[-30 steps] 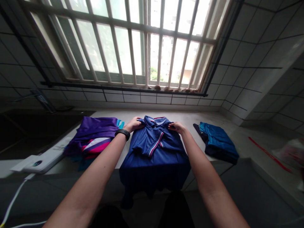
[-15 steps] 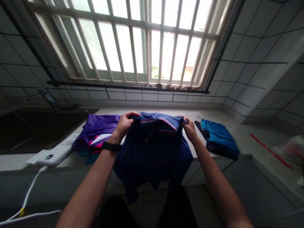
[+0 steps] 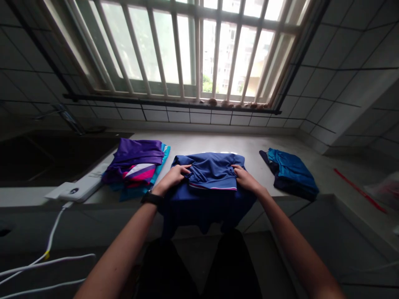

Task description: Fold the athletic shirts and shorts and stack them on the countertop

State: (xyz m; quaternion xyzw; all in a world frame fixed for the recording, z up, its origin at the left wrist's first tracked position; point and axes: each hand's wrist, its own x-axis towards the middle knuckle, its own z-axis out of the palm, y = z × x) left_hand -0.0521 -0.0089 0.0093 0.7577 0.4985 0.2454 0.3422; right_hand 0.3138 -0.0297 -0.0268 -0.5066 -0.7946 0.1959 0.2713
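Observation:
A navy blue shirt [image 3: 199, 203] drapes over the front edge of the counter, its lower part hanging down. Its upper part is folded over toward me, showing a lighter blue, collar-like band [image 3: 213, 182] edged in pink and white. My left hand [image 3: 174, 176], below a black wristband, pinches the cloth at the left of this fold. At the right of the fold, my right hand [image 3: 245, 176] grips the cloth between thumb and fingers. Folded purple and turquoise clothes [image 3: 140, 153] lie to the left of the shirt. A folded teal and dark garment pile [image 3: 291, 168] lies to the right.
A white device [image 3: 81, 190] with a plugged-in cable [image 3: 56, 226] sits at the counter's left edge. Beyond it are a dark sink [image 3: 50, 153] and a tap [image 3: 70, 118]. A red strip [image 3: 360, 191] lies at the right. A barred window [image 3: 187, 54] rises behind.
Both hands have come down and nearer to me, still holding the shirt. Its raised top edge is now folded forward onto the counter. The camera view has tilted slightly downward.

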